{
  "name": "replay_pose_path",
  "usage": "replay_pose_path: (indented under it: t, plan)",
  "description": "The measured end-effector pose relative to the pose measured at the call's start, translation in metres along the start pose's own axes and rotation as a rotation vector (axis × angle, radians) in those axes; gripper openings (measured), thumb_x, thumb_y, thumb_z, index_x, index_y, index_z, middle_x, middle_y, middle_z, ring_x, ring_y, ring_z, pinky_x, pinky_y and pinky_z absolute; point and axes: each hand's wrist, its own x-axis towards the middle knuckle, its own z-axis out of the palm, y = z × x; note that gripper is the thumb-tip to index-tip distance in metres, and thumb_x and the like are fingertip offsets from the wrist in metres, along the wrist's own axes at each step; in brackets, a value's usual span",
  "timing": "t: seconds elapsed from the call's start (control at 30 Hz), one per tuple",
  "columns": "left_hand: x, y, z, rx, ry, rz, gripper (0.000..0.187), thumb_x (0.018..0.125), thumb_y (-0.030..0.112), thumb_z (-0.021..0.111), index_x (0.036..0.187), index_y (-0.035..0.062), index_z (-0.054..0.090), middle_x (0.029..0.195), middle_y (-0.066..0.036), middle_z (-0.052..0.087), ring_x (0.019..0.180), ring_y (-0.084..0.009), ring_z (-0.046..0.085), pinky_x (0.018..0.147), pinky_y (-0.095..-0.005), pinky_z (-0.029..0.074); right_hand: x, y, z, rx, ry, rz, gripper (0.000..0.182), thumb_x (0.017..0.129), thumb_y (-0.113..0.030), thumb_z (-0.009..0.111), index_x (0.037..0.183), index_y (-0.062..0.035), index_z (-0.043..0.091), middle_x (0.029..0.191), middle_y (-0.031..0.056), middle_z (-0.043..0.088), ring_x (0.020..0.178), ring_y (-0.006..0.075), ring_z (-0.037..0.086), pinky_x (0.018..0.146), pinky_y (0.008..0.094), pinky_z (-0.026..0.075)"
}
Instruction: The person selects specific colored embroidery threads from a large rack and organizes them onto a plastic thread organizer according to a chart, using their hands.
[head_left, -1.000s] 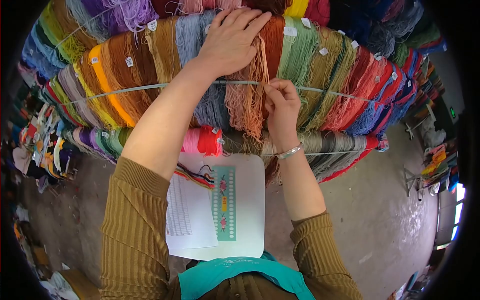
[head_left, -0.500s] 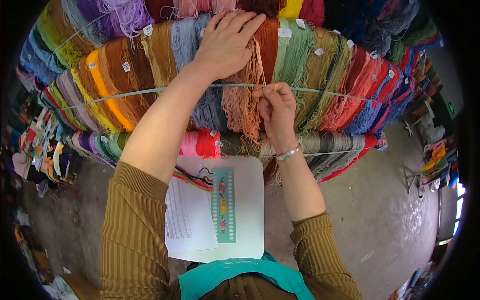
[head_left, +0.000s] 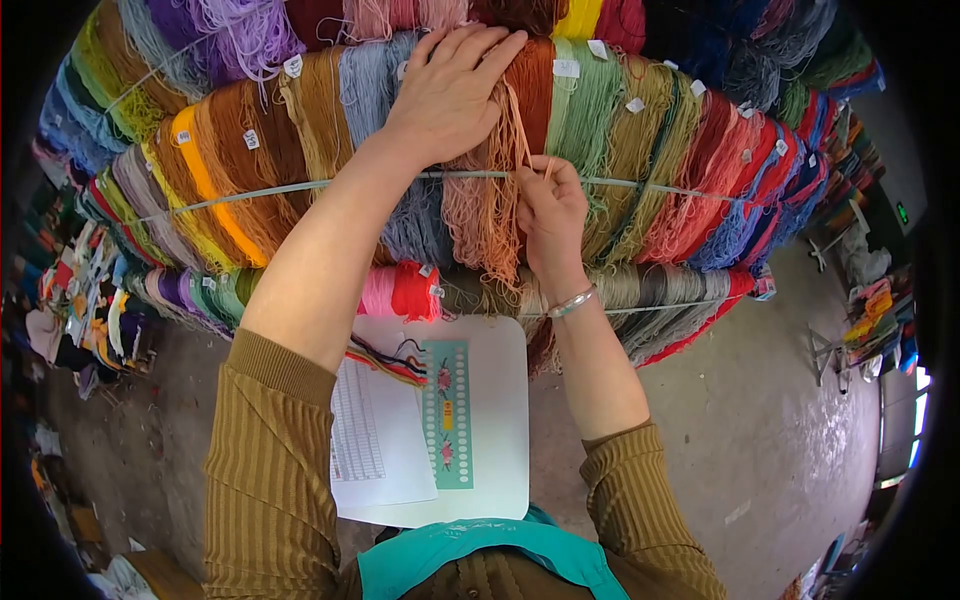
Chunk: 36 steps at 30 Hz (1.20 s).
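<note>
Head view: two bare hands at a rack of hanging yarn. Left hand (head_left: pixel 452 95): laid out flat, back upward, fingers extended and slightly parted, across the top of the bundles; whether anything is caught under the palm cannot be told. Right hand (head_left: pixel 555 212): thumb and curled fingers closed in a pinch on a peach strand (head_left: pixel 518 120). Change over the last second: left hand has kept its place; right fingers have re-curled and sit a little closer around the strand, a thread crossing the forefinger. Bearing on the work, as judged: top steadied, strand partly singled out, not yet free. Location of strand: slanting down from beside the left hand to the right fingertips, in front of the peach bundle (head_left: pixel 503 225). Materials: bundle loose, fine and stringy, tangled into small loops at its lower end; rust-red yarn (head_left: pixel 537 88) alongside, smoother and straighter; pale green yarn (head_left: pixel 577 105) beyond, with a white paper tag (head_left: pixel 566 68). Thin pale band (head_left: pixel 640 184), gently curved, across the bundles. Silvery bracelet (head_left: pixel 572 302), rounded, at the right wrist. Below: white table (head_left: pixel 502 425), smooth, round-cornered; printed paper (head_left: pixel 400 470), flat; green card (head_left: pixel 447 415), oblong, with rows of round holes and flower motifs; assorted threads (head_left: pixel 388 363) at its upper end.
</note>
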Motion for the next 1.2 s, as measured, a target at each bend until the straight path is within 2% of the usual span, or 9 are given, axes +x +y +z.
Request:
replay_pose_path:
  t: [0.1, 0.33, 0.6, 0.83, 0.93, 1.03, 1.1, 1.13, 1.2]
  plan:
    - [0.000, 0.000, 0.001, 0.007, -0.003, -0.001, 0.072, 0.082, 0.015, 0.057, 0.151, 0.0181, 0.036, 0.145, -0.007, 0.044, 0.137, -0.0262, 0.038, 0.117, -0.0474, 0.024, 0.003, 0.002, 0.001, -0.011, 0.017, 0.000, 0.010, 0.095, -0.008, 0.066, 0.101, -0.0056, 0.058, 0.065, -0.0079, 0.051, 0.050, -0.0005, 0.038, 0.043, 0.0178, 0.027]
    - [-0.001, -0.001, 0.000, 0.000, 0.005, 0.006, 0.072, 0.082, 0.016, 0.058, 0.151, 0.0183, 0.036, 0.145, -0.007, 0.044, 0.137, -0.0266, 0.039, 0.116, -0.0479, 0.025, 0.008, 0.005, 0.003, -0.012, 0.064, 0.000, 0.006, 0.094, -0.007, 0.065, 0.094, -0.0057, 0.059, 0.065, -0.0078, 0.051, 0.050, -0.0006, 0.038, 0.043, 0.0185, 0.027]
    - [-0.001, -0.001, 0.001, 0.014, 0.004, 0.005, 0.072, 0.082, 0.016, 0.058, 0.151, 0.0183, 0.037, 0.145, -0.007, 0.044, 0.136, -0.0264, 0.039, 0.116, -0.0476, 0.025, 0.000, 0.006, -0.004, 0.169, 0.016, -0.071, 0.009, 0.095, -0.003, 0.059, 0.092, -0.0072, 0.052, 0.068, -0.0035, 0.050, 0.049, 0.0022, 0.037, 0.043, 0.0192, 0.028]
    - [-0.001, 0.000, 0.001, 0.002, 0.005, 0.003, 0.073, 0.081, 0.015, 0.057, 0.151, 0.0184, 0.036, 0.145, -0.007, 0.044, 0.137, -0.0263, 0.039, 0.117, -0.0473, 0.024, -0.003, 0.000, -0.001, 0.098, 0.011, -0.088, 0.008, 0.096, -0.003, 0.055, 0.090, -0.0075, 0.052, 0.070, -0.0016, 0.052, 0.049, 0.0038, 0.035, 0.042, 0.0200, 0.025]
    - [0.000, 0.000, 0.000, 0.028, -0.002, 0.002, 0.068, 0.085, 0.020, 0.056, 0.150, 0.0177, 0.038, 0.144, -0.007, 0.045, 0.136, -0.0264, 0.039, 0.117, -0.0473, 0.024, -0.005, -0.003, -0.001, 0.073, -0.001, -0.108, 0.007, 0.096, -0.003, 0.057, 0.092, -0.0064, 0.052, 0.071, -0.0004, 0.056, 0.049, 0.0034, 0.039, 0.043, 0.0199, 0.030]
    - [0.001, 0.000, 0.001, -0.014, 0.023, -0.004, 0.064, 0.089, 0.026, 0.055, 0.149, 0.0169, 0.040, 0.144, -0.007, 0.046, 0.136, -0.0265, 0.039, 0.116, -0.0473, 0.024, -0.008, -0.006, 0.001, 0.113, 0.008, -0.125, 0.006, 0.095, -0.003, 0.056, 0.092, -0.0060, 0.053, 0.074, 0.0029, 0.061, 0.049, 0.0036, 0.040, 0.043, 0.0198, 0.031]
    - [0.000, 0.000, 0.001, -0.022, 0.032, 0.000, 0.062, 0.090, 0.028, 0.055, 0.149, 0.0167, 0.040, 0.144, -0.007, 0.046, 0.136, -0.0266, 0.039, 0.116, -0.0474, 0.024, -0.008, -0.004, 0.000, 0.094, -0.002, -0.121, 0.006, 0.094, 0.001, 0.056, 0.091, -0.0043, 0.054, 0.086, 0.0060, 0.065, 0.053, 0.0026, 0.043, 0.047, 0.0181, 0.034]
    - [-0.001, 0.000, 0.001, -0.031, 0.041, 0.003, 0.061, 0.091, 0.030, 0.055, 0.149, 0.0165, 0.041, 0.144, -0.007, 0.047, 0.136, -0.0266, 0.040, 0.115, -0.0474, 0.024, -0.008, -0.003, 0.001, 0.095, -0.003, -0.121, 0.006, 0.094, 0.001, 0.056, 0.091, -0.0043, 0.054, 0.086, 0.0060, 0.065, 0.053, 0.0026, 0.043, 0.047, 0.0181, 0.034]
    - [0.000, -0.001, 0.002, -0.027, 0.046, 0.003, 0.064, 0.089, 0.032, 0.057, 0.149, 0.0167, 0.040, 0.144, -0.007, 0.046, 0.136, -0.0267, 0.039, 0.116, -0.0475, 0.024, -0.008, -0.002, 0.005, -0.142, 0.074, -0.289, 0.007, 0.092, 0.004, 0.057, 0.090, -0.0023, 0.054, 0.097, 0.0066, 0.065, 0.060, 0.0013, 0.046, 0.051, 0.0168, 0.037]
